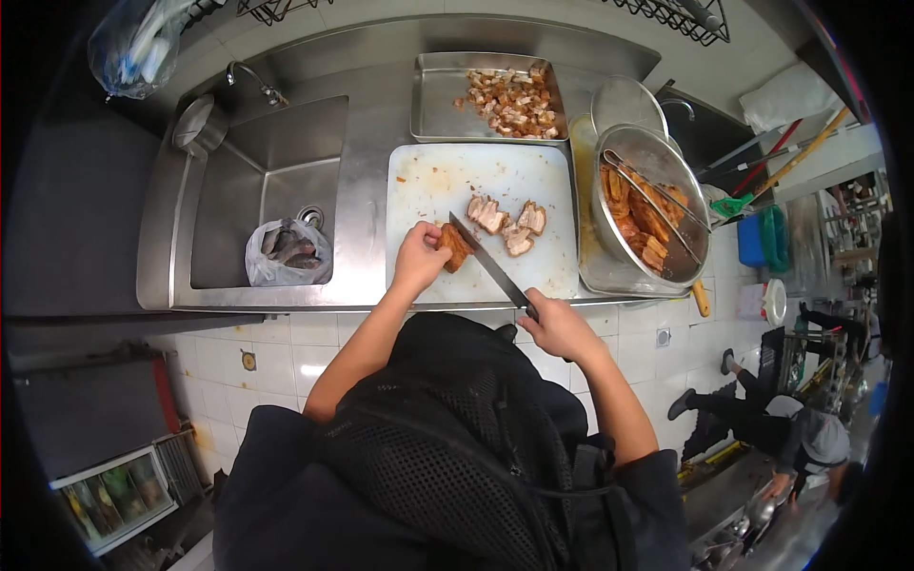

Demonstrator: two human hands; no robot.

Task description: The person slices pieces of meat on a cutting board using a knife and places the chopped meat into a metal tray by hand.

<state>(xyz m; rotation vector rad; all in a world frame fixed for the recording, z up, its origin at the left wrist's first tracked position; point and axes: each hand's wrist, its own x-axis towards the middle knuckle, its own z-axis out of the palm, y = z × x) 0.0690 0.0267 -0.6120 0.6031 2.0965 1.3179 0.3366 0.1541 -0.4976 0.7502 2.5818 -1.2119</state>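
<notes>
Left grip: While the blade stands close by, the left grip [422,255] pinches the browned meat piece [455,251] with thumb and fingertips, from its left side.
Right grip: the right grip [555,325] is wrapped around the handle of the knife [495,269], whose blade slants forward and leftward.
Meat piece: on the white cutting board [428,181], in the half nearer the person, left of the pale-faced cut pieces [487,215].
Blade: along the right side of the meat piece; whether the edge has bitten in, I cannot tell.
Good cutting: best done with the left fingertips tucked back and knuckles leading, since they sit near the blade; a long, smooth draw should part rind and fat more neatly than a straight push.
Board care: keeping the cut pieces clear of the knife's path would help each stroke reach the board.
Behind: a metal tray [436,107] on the counter [369,100] holds chopped meat [519,100], mostly toward its right.
Right side: a metal bowl [666,155] holds larger browned chunks [619,198], with tongs [657,198] lying across them.
</notes>
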